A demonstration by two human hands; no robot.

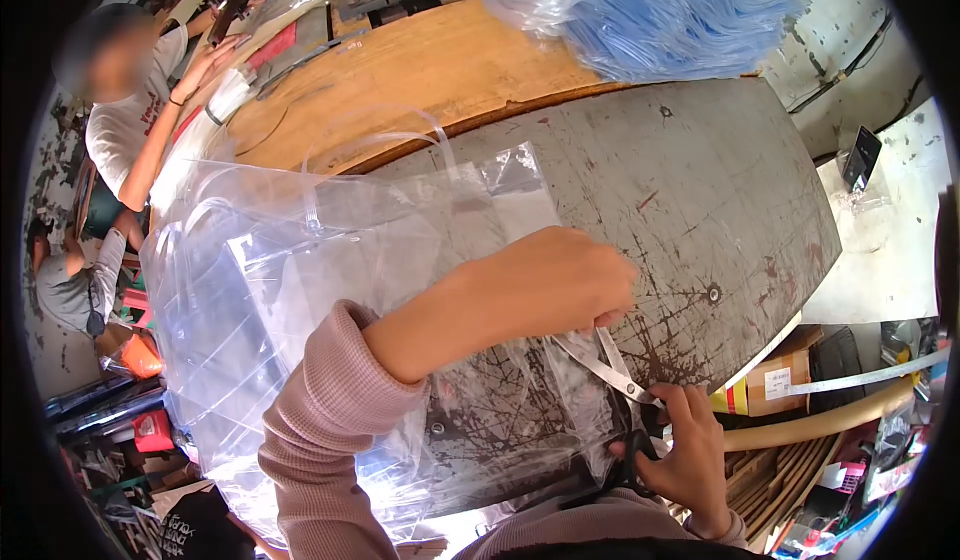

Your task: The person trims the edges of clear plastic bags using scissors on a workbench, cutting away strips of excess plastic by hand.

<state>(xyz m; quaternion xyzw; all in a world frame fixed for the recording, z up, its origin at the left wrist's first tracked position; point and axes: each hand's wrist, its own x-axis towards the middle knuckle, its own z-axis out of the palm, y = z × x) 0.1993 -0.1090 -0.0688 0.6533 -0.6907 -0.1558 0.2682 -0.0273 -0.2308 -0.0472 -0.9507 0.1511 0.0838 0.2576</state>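
The right grip (685, 450) was closed around the handles of black-handled metal scissors (616, 376), blades parted, above the scratched grey surface (690, 220). The left grip (580, 280) was curled near the blade tips; could not tell whether it held anything. A clear plastic bag with looped handles (350, 250) lay left of the scissors, partly beneath the left forearm.

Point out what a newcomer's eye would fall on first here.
Probably the opened scissors in the right hand, near the close edge of the scarred grey tabletop, with the left hand close to their tips. Next might come the big heap of bluish plastic at the top, right of centre, then the clear plastic sheeting glinting across the left.
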